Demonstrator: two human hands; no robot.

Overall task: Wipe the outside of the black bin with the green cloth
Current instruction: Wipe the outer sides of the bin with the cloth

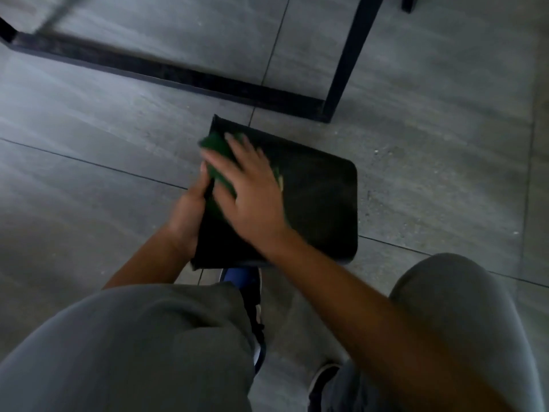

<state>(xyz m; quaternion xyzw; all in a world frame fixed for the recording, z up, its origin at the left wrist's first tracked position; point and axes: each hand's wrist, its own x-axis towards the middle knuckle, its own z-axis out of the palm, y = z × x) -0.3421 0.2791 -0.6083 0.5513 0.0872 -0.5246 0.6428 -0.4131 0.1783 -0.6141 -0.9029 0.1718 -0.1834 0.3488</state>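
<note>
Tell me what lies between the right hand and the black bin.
The green cloth, pressed flat under the right hand against the black bin, as the head view shows.

We see a black bin (315, 203) lying on a floor (118, 120) of large grey tiles, streaked paler and split by thin dark seams. A dark green cloth (218, 162) shows against the bin's matte black. A black metal frame (178, 75) crosses the tiles behind it. Below, we make out grey trousers (133, 346) and a blue shoe (240, 278) with black laces and a white sole edge.
</note>
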